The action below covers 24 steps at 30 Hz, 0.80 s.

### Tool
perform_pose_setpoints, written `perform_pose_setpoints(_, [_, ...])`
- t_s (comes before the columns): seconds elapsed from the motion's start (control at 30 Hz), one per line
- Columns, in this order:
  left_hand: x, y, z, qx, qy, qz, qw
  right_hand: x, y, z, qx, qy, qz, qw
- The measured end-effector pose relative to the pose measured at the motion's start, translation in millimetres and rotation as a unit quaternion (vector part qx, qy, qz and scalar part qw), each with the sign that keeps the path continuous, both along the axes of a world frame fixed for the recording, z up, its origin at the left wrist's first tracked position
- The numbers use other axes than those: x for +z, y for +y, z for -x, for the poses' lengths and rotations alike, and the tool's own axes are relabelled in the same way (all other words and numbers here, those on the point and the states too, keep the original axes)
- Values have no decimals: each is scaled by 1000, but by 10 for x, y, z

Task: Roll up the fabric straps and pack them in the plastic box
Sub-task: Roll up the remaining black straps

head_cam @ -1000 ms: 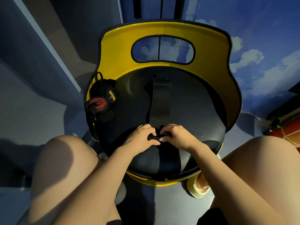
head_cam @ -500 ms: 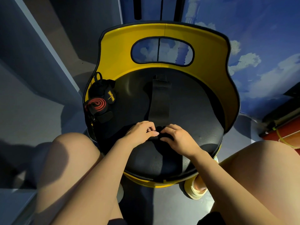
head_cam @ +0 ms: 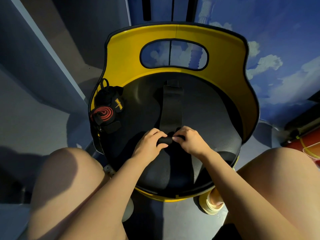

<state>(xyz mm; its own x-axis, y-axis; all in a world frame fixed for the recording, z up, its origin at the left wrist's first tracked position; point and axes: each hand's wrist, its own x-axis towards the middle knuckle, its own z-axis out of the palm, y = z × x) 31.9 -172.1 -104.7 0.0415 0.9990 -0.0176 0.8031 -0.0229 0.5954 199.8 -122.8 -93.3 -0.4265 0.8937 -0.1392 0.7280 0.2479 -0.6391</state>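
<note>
Black fabric strap (head_cam: 170,108) lies flat along the middle of the round black seat (head_cam: 207,118) of a yellow-backed chair (head_cam: 225,54), running from the far side of the seat toward the near side. Its near end is wound into a small tight roll (head_cam: 164,140) that sits on the seat between the two hands. The left hand (head_cam: 149,144) curls its fingers over the left end of the roll, thumb underneath, gripping it. The right hand (head_cam: 190,141) grips the right end, with its fingers bent over the top and its thumb tip pressed against the roll's near face. The two hands are nearly touching above the roll.

At the left edge of the seat, against the yellow rim, lies a bundle of already rolled straps (head_cam: 107,108): one shows a red-and-black spiral (head_cam: 103,113) facing up, and a black one just beyond it carries a yellow label (head_cam: 119,104). This bundle is well apart from the hands.

The person's bare knees frame the near part of the view on both sides, and a pale sandal (head_cam: 210,204) shows under the seat's near right edge.
</note>
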Motion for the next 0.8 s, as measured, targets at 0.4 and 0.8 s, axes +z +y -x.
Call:
perform_pose_setpoints(0.4, [67,255,-3,31,-12,98,995,-132,-163,-52,47,-63,-154,985])
perform_pose_setpoints(0.8, [105,106,22,52,-37,102,993,53,46,-41,117,-53,-14,992])
